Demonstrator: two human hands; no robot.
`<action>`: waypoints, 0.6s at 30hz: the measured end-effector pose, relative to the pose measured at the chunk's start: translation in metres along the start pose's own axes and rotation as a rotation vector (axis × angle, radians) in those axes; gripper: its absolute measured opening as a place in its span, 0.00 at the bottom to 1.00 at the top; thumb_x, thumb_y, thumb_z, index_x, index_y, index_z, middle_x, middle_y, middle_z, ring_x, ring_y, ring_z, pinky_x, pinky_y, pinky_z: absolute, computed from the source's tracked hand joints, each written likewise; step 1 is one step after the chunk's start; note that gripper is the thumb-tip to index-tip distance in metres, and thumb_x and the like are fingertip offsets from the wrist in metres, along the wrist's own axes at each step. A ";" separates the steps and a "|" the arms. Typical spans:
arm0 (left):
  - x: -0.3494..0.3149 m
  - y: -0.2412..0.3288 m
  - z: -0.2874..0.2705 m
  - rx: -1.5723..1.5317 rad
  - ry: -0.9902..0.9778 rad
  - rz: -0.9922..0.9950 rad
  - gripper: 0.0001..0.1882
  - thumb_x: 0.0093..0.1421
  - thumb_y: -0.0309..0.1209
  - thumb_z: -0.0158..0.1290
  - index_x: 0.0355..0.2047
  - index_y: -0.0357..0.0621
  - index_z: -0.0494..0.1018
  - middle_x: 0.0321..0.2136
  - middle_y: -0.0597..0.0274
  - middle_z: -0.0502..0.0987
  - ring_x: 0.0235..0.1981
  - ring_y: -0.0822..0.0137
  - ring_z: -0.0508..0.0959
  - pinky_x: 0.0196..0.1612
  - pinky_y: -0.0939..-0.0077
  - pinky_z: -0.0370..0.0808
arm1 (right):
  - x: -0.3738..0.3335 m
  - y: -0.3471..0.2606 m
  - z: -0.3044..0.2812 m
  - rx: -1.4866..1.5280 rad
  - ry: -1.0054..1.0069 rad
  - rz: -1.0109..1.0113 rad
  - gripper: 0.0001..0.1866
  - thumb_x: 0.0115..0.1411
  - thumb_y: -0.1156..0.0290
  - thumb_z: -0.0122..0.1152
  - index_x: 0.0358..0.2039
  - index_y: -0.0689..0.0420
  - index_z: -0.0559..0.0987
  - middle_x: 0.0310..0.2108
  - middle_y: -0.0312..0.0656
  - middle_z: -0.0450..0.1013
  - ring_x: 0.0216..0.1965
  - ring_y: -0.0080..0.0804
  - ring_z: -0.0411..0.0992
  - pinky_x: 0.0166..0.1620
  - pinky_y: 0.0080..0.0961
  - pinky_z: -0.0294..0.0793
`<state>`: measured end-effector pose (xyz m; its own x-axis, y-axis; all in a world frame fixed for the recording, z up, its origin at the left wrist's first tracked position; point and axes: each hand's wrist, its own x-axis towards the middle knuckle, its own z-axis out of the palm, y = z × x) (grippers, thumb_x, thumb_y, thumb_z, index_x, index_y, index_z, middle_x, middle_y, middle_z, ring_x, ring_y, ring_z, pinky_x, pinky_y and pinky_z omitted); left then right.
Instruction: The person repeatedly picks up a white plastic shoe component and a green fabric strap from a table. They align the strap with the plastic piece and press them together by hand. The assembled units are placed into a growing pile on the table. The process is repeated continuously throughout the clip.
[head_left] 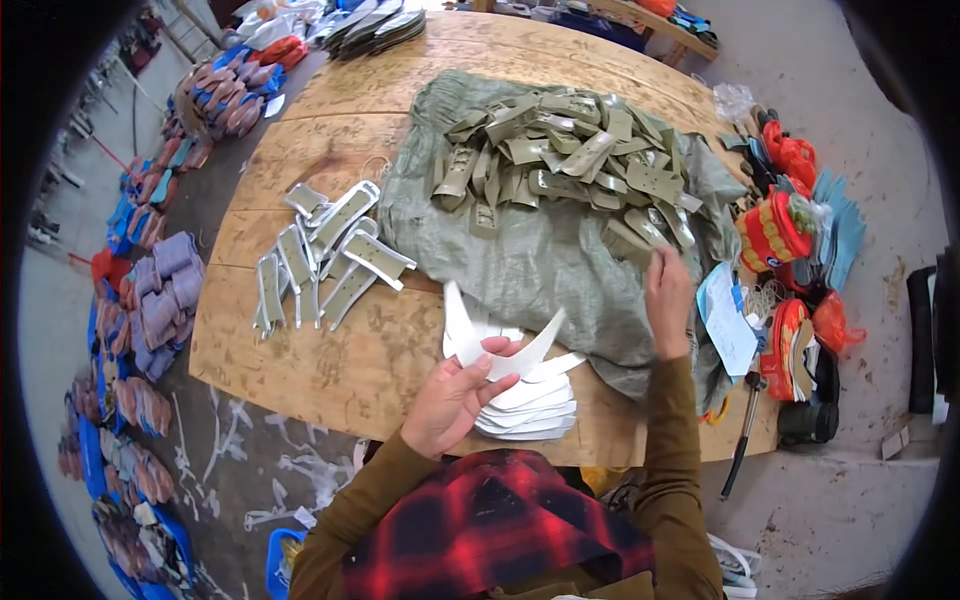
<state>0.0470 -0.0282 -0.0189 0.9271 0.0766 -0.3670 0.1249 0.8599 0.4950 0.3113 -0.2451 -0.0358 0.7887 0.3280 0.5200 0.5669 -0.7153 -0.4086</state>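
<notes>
My left hand (452,398) is closed on a thin white crescent-shaped piece (522,352), its two pointed ends facing up and away from me. Just beneath it lies a stack of similar white pieces (527,412). Out to the right, my right hand (670,298) has its fingers pinched together at an olive-green piece (628,244) at the near edge of a heap. That heap of olive-green pieces with small holes (550,145) rests on a grey-green woven sack (470,235). To the left, several olive pieces with white edging (340,232) lie loosely piled.
The wooden table (290,375) has a curved-looking edge close to my body. On its right side are a paper sheet (727,318), red-and-yellow containers (775,232) and a hammer-like tool (744,430). Stacked shoe parts (165,290) line the floor at left.
</notes>
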 end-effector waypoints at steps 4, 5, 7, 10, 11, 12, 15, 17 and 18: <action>-0.005 0.002 -0.004 -0.056 0.005 -0.020 0.18 0.69 0.29 0.41 0.57 0.33 0.63 0.58 0.48 0.67 0.57 0.60 0.71 0.58 0.66 0.75 | -0.026 -0.001 -0.022 0.513 -0.275 0.408 0.11 0.65 0.70 0.52 0.45 0.62 0.75 0.23 0.42 0.74 0.24 0.33 0.74 0.33 0.27 0.75; -0.004 0.002 -0.004 -0.111 -0.018 -0.028 0.18 0.70 0.30 0.41 0.56 0.33 0.63 0.58 0.49 0.67 0.58 0.60 0.70 0.58 0.66 0.75 | -0.027 0.000 -0.025 0.740 -0.330 0.490 0.12 0.65 0.70 0.52 0.47 0.62 0.74 0.22 0.40 0.73 0.22 0.28 0.73 0.32 0.25 0.76; -0.004 0.002 -0.006 -0.220 -0.057 -0.045 0.18 0.70 0.31 0.40 0.56 0.34 0.63 0.59 0.49 0.66 0.59 0.59 0.69 0.59 0.65 0.74 | -0.019 -0.017 -0.024 0.898 -0.372 0.505 0.16 0.65 0.69 0.54 0.51 0.61 0.73 0.21 0.33 0.71 0.22 0.18 0.70 0.29 0.18 0.75; -0.007 0.001 0.002 -0.194 -0.039 -0.005 0.19 0.71 0.34 0.39 0.57 0.35 0.62 0.60 0.50 0.65 0.61 0.58 0.67 0.60 0.64 0.73 | -0.007 -0.022 -0.011 1.015 -0.494 0.436 0.19 0.64 0.70 0.56 0.54 0.59 0.71 0.19 0.30 0.69 0.20 0.16 0.68 0.26 0.17 0.73; -0.008 0.002 0.005 -0.208 -0.050 -0.002 0.19 0.71 0.34 0.39 0.58 0.36 0.61 0.61 0.50 0.64 0.61 0.58 0.67 0.60 0.64 0.73 | -0.003 -0.020 -0.011 1.043 -0.556 0.440 0.20 0.63 0.70 0.57 0.55 0.59 0.70 0.19 0.30 0.68 0.19 0.15 0.67 0.24 0.17 0.72; -0.011 0.004 0.006 -0.218 -0.050 0.009 0.20 0.71 0.35 0.39 0.58 0.36 0.61 0.61 0.49 0.63 0.61 0.58 0.67 0.61 0.64 0.72 | -0.001 -0.019 -0.006 1.080 -0.627 0.442 0.22 0.63 0.70 0.58 0.57 0.59 0.69 0.19 0.29 0.68 0.18 0.15 0.67 0.23 0.17 0.70; -0.016 0.008 0.007 -0.229 -0.045 0.020 0.21 0.72 0.36 0.39 0.60 0.38 0.58 0.62 0.47 0.61 0.61 0.58 0.67 0.63 0.66 0.71 | -0.002 -0.010 0.007 1.197 -0.503 0.598 0.29 0.59 0.70 0.63 0.60 0.58 0.65 0.17 0.27 0.66 0.14 0.15 0.62 0.16 0.15 0.61; -0.020 0.011 0.011 -0.228 -0.021 0.017 0.21 0.72 0.35 0.39 0.60 0.38 0.58 0.62 0.46 0.61 0.61 0.58 0.67 0.63 0.66 0.70 | -0.011 -0.007 0.026 1.023 -0.392 0.588 0.38 0.59 0.70 0.62 0.66 0.58 0.54 0.17 0.29 0.65 0.14 0.14 0.59 0.14 0.14 0.57; -0.020 0.010 0.011 -0.260 -0.025 0.014 0.21 0.72 0.35 0.39 0.60 0.38 0.58 0.62 0.47 0.62 0.61 0.58 0.67 0.63 0.67 0.70 | -0.013 -0.014 0.030 0.915 -0.324 0.582 0.41 0.59 0.69 0.63 0.67 0.57 0.52 0.18 0.29 0.66 0.13 0.14 0.59 0.13 0.14 0.55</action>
<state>0.0336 -0.0271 0.0023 0.9368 0.0795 -0.3406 0.0202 0.9599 0.2795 0.2997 -0.2208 -0.0593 0.9386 0.3323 -0.0931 -0.0504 -0.1352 -0.9895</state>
